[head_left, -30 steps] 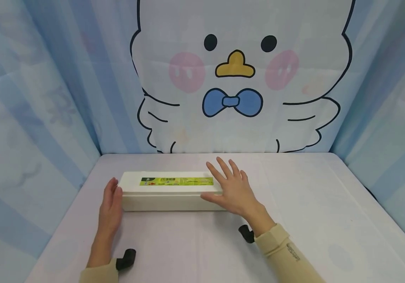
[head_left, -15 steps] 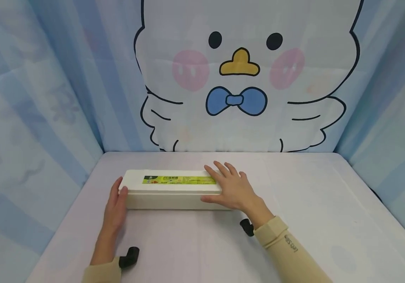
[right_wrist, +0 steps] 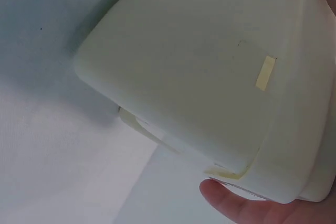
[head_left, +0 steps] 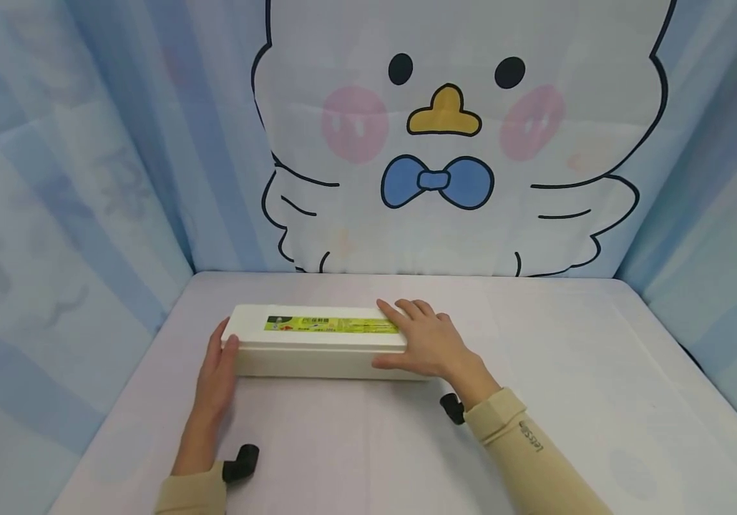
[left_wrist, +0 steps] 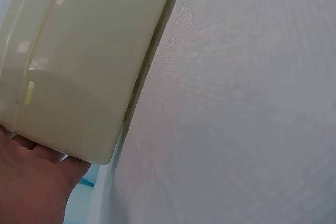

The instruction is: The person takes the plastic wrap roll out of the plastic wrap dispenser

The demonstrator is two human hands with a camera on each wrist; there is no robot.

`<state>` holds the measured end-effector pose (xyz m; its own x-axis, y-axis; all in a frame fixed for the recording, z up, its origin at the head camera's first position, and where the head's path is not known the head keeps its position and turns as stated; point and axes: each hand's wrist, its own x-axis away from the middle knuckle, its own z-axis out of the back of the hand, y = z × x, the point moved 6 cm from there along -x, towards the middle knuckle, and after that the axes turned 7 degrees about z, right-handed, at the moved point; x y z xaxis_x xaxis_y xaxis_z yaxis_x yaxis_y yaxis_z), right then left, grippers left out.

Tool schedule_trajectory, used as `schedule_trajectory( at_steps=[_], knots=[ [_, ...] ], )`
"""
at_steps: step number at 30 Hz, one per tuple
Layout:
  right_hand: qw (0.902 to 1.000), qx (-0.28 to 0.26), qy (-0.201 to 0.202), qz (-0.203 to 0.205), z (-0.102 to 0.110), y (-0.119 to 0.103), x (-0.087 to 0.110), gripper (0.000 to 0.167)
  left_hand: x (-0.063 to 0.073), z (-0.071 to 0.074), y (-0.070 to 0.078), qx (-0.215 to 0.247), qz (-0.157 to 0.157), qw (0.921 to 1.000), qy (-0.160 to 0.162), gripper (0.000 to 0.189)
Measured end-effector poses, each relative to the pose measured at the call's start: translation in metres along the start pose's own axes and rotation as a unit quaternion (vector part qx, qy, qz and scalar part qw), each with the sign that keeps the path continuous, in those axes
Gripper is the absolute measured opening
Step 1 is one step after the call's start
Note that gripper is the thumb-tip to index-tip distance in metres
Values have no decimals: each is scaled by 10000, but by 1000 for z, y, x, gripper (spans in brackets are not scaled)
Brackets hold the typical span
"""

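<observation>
A long white cling film box (head_left: 333,363) with a yellow-green label lies crosswise on the table, its lid down. My left hand (head_left: 215,379) holds its left end, thumb at the front corner and fingers round the end face. In the left wrist view, those fingers (left_wrist: 48,153) show against the box's end. My right hand (head_left: 433,347) spans the right end from above, with the thumb along the front and the fingers bent over the top toward the back edge. Seen in the right wrist view, a fingertip (right_wrist: 212,190) sits right at the box's edge.
A pale cloth covers the table (head_left: 568,357). Black wrist-camera mounts (head_left: 242,463) stick out beside both cuffs. Blue-striped curtains (head_left: 53,214) stand at both sides, and a cartoon-chick backdrop (head_left: 436,236) closes off the back.
My right hand has come down from spread fingers over the box to holding its right end. My left hand has closed in on the left end. The whole head view has shifted slightly.
</observation>
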<state>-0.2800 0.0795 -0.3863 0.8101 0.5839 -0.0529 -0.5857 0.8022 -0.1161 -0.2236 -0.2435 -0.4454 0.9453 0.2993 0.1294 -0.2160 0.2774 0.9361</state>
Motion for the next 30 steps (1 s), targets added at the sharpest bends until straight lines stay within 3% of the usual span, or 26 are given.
schedule_trajectory(
  at_steps=[13, 20, 30],
  knots=[
    [9997, -185, 148, -36, -3, 7, 6, 94, -2, -6, 1, -57, -80, 10000, -3, 68],
    [9980, -374, 511, -51, 10, 14, 13, 94, -2, -8, 4, -252, -70, 9997, -23, 73],
    [9954, -537, 756, -249, 25, 24, 21, 95, -4, -1, 4, -395, -395, 9983, 140, 65]
  ],
)
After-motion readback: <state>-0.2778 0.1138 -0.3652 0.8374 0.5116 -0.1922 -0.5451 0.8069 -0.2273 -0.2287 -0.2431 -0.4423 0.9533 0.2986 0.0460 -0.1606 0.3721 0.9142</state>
